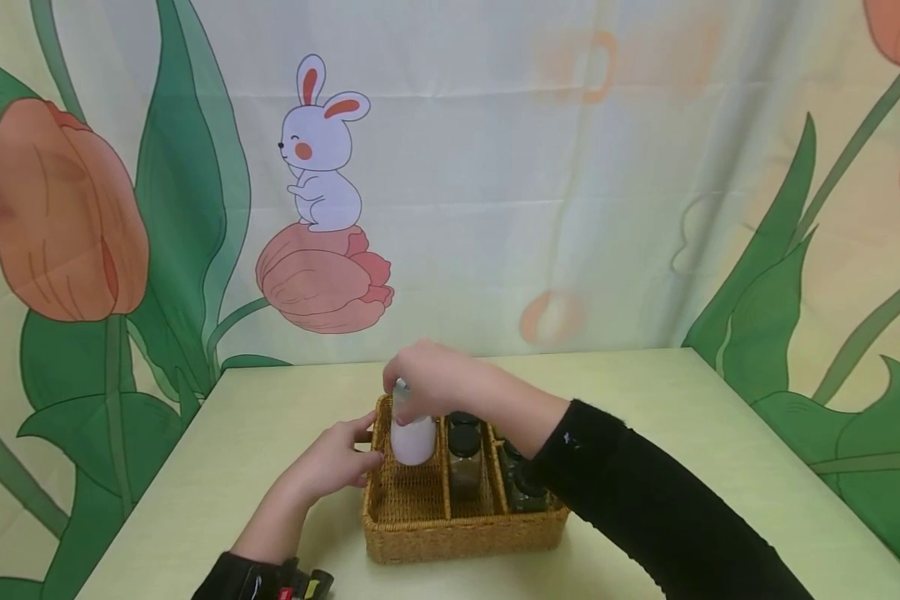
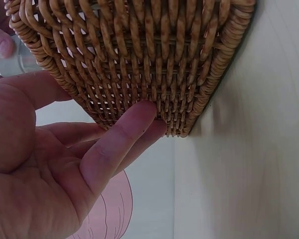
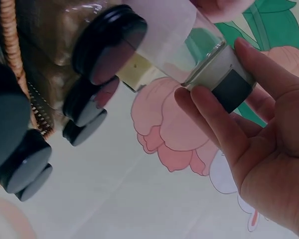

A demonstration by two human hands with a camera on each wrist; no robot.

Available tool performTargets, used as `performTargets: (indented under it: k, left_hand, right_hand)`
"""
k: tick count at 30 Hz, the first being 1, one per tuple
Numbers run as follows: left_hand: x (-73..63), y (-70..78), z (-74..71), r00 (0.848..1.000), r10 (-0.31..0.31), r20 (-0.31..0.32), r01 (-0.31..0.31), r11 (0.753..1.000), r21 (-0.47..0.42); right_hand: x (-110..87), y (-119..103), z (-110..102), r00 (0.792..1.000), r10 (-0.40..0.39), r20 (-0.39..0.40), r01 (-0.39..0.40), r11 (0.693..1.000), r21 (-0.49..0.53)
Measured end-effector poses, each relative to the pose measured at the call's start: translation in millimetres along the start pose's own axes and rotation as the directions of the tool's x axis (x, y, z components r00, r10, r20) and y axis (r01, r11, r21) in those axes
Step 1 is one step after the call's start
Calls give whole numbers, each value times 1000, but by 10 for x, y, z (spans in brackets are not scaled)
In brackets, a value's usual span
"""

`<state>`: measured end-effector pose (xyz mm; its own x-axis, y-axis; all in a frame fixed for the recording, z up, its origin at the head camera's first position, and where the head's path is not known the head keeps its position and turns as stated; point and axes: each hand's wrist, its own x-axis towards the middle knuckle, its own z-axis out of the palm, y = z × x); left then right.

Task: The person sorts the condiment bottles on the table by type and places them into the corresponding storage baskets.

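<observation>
My right hand [image 1: 427, 379] grips a clear glass jar [image 1: 412, 437] of white contents by its pale cap end [image 3: 224, 82], which bears a dark square. In the head view this jar is in the left compartment of a woven basket [image 1: 465, 542], near its back. Whether its base touches the basket floor I cannot tell. My left hand [image 1: 337, 458] rests against the basket's left side; in the left wrist view its fingers [image 2: 117, 142] lie fairly straight along the woven wall [image 2: 149, 55].
Black-lidded jars [image 1: 465, 442] stand in the basket's middle compartment. More dark-lidded jars [image 1: 525, 492] sit in the right one, partly hidden by my right forearm. The basket is on a pale table [image 1: 645, 417], with a printed cloth [image 1: 457, 167] hanging behind.
</observation>
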<state>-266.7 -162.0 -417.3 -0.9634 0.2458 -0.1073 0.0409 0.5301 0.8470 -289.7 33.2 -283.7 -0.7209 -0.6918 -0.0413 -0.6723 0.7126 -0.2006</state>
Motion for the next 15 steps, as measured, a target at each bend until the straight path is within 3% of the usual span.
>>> performTargets:
  k: [15]
  left_hand:
    - [15,-10,-2,1000,-9,-3,9,1000,9]
  right_hand:
    - [77,-83,254,999,6,46,-2,996,-90]
